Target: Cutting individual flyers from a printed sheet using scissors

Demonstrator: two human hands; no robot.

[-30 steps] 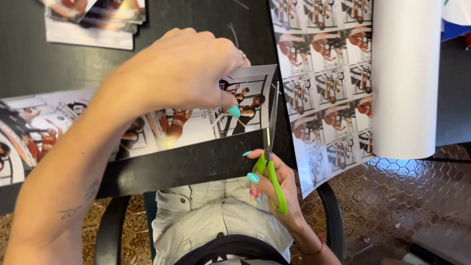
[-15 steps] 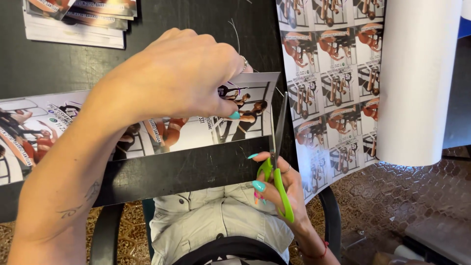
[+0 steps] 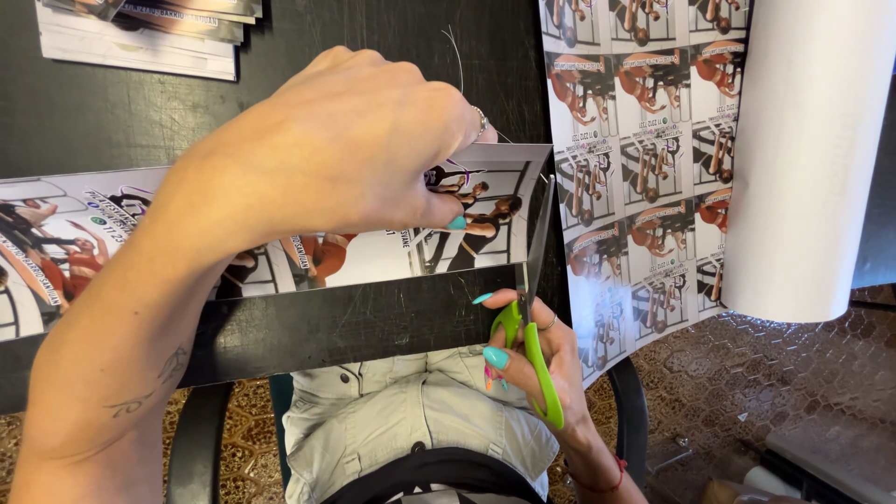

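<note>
**Inspector A:** We begin with the black table (image 3: 112, 121). Its near edge runs just above the lap, and bare dark surface lies between the printed strip and the stack of cut prints (image 3: 140, 33) at the far left corner.

**Inspector B:** We note the roll of printed photo sheet (image 3: 644, 177) to the right; its unrolled length hangs over the near table edge, and the white rolled part rises at the frame's right. Beside it, only a narrow gap of table shows.

**A:** The glossy photo strip (image 3: 65, 238) lies across the table from the left edge to the scissors.

**B:** We record the left hand (image 3: 345, 149) pressed palm-down on that strip, fingers closed together, fingertips pinning its right end.

**A:** The right hand (image 3: 537, 350), at the table's near edge, has its fingers closed through the green handles of the scissors (image 3: 532, 308). The blades point away, closed almost together along the strip's right edge.
</note>
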